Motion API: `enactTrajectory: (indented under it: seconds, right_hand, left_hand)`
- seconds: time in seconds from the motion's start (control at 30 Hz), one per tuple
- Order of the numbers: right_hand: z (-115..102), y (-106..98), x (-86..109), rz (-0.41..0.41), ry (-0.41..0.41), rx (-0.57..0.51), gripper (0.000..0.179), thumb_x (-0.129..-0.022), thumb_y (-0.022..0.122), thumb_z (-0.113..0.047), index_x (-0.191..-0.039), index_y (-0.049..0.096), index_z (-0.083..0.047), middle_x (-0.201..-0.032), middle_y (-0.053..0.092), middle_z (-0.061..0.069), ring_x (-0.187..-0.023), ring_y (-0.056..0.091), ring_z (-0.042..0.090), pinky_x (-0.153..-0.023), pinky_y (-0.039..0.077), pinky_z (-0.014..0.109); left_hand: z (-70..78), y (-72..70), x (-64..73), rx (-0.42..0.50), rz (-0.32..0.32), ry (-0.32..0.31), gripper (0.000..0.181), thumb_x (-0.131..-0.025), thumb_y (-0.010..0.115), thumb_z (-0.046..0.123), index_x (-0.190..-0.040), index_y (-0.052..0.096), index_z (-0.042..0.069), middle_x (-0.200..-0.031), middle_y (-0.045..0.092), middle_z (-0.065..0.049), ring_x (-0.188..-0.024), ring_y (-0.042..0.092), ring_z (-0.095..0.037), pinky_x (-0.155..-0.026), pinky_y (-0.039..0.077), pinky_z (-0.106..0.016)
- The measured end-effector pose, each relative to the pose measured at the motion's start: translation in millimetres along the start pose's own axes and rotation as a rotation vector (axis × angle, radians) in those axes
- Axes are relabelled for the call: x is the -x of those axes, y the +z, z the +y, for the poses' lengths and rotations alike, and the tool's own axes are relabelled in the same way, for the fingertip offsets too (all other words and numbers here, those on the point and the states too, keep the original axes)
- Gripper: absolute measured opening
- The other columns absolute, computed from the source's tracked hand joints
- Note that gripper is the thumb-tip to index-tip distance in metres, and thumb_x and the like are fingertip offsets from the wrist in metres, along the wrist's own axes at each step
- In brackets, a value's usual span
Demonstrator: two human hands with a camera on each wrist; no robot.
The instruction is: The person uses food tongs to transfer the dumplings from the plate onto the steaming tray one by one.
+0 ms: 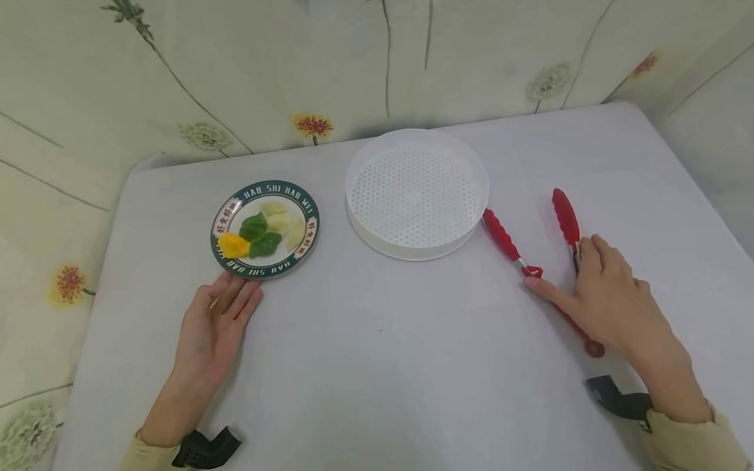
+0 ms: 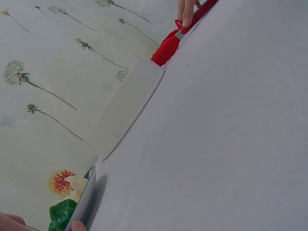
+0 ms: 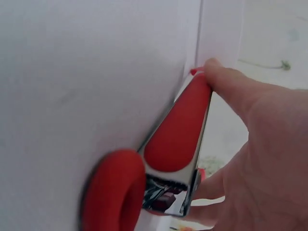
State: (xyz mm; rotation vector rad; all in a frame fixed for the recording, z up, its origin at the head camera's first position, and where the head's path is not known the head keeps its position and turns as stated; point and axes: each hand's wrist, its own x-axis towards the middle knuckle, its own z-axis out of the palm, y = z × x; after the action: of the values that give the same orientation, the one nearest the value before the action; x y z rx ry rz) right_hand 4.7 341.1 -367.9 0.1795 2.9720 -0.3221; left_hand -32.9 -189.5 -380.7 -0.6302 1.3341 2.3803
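In the head view, my left hand (image 1: 206, 330) lies palm up at the near edge of a round plate (image 1: 312, 242) with a green lettered rim. Its extended fingers meet the rim; a fingertip (image 2: 78, 226) shows against the plate's underside in the left wrist view. On the plate sit a yellow dumpling-shaped piece (image 1: 233, 245), two green ones (image 1: 265, 244) and some pale ones (image 1: 292, 230). At the right, my right hand (image 1: 615, 304) holds red-and-metal tongs (image 1: 501, 237), thumb on one arm and fingers at the other. The tongs' arms are spread; the hand hides part of them.
A white round tray (image 1: 353, 219) with a perforated base stands between the plate and the tongs, close to one tong tip. A white cloth covers the table (image 1: 377, 366). Behind it hangs a flower-patterned backdrop (image 1: 330, 59).
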Motion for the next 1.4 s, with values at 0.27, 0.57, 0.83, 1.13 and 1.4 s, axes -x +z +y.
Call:
enactTrajectory:
  seconds: [0.27, 0.57, 0.83, 1.13, 1.4]
  right_hand:
    - [11.5, -7.5, -8.2, -0.067, -0.008, 0.046, 0.109, -0.091, 0.071, -0.071, -0.146, 0.039, 0.018, -0.145, 0.039, 0.047, -0.123, 0.040, 0.066, -0.083, 0.044, 0.084]
    - [23.6, -7.0, -11.7, -0.096, -0.030, -0.039, 0.119, -0.087, 0.080, -0.063, -0.160, 0.027, 0.014, -0.146, 0.036, 0.046, -0.126, 0.036, 0.062, -0.089, 0.039, 0.078]
    - [14.9, 1.0, -11.2, -0.001, -0.047, -0.022, 0.123, -0.082, 0.082, -0.070, -0.151, 0.032, 0.018, -0.136, 0.043, 0.047, -0.114, 0.043, 0.062, -0.082, 0.044, 0.076]
    - [4.2, 8.0, -14.0, 0.205, -0.079, 0.070, 0.095, -0.077, 0.085, -0.069, -0.099, 0.047, 0.015, -0.087, 0.047, 0.029, -0.067, 0.045, 0.040, -0.052, 0.039, 0.044]
    - [4.4, 9.4, -13.2, 0.209, -0.109, 0.120, 0.092, -0.080, 0.082, -0.068, -0.097, 0.047, 0.016, -0.085, 0.045, 0.028, -0.064, 0.042, 0.036, -0.052, 0.036, 0.038]
  left_hand:
    - [-0.3, -1.6, -0.4, 0.010, -0.003, -0.005, 0.063, -0.117, 0.033, 0.031, -0.174, 0.008, 0.022, -0.181, 0.017, -0.006, -0.165, 0.032, -0.017, -0.134, 0.035, -0.027]
    - [-0.1, -1.4, -0.8, -0.002, -0.023, 0.009, 0.064, -0.117, 0.033, 0.030, -0.174, 0.007, 0.019, -0.181, 0.018, -0.007, -0.165, 0.031, -0.018, -0.133, 0.036, -0.026]
    - [-1.0, -0.6, -0.3, 0.005, -0.027, 0.010, 0.064, -0.117, 0.031, 0.029, -0.175, 0.004, 0.019, -0.181, 0.017, -0.007, -0.166, 0.029, -0.018, -0.135, 0.033, -0.027]
    - [-1.5, -1.6, -1.4, 0.014, -0.024, 0.021, 0.065, -0.116, 0.034, 0.030, -0.174, 0.006, 0.019, -0.181, 0.017, -0.008, -0.166, 0.029, -0.020, -0.135, 0.033, -0.028]
    - [-2.0, -2.2, -0.9, 0.024, -0.028, 0.014, 0.066, -0.117, 0.036, 0.032, -0.174, 0.006, 0.019, -0.181, 0.018, -0.008, -0.165, 0.029, -0.020, -0.134, 0.034, -0.028]
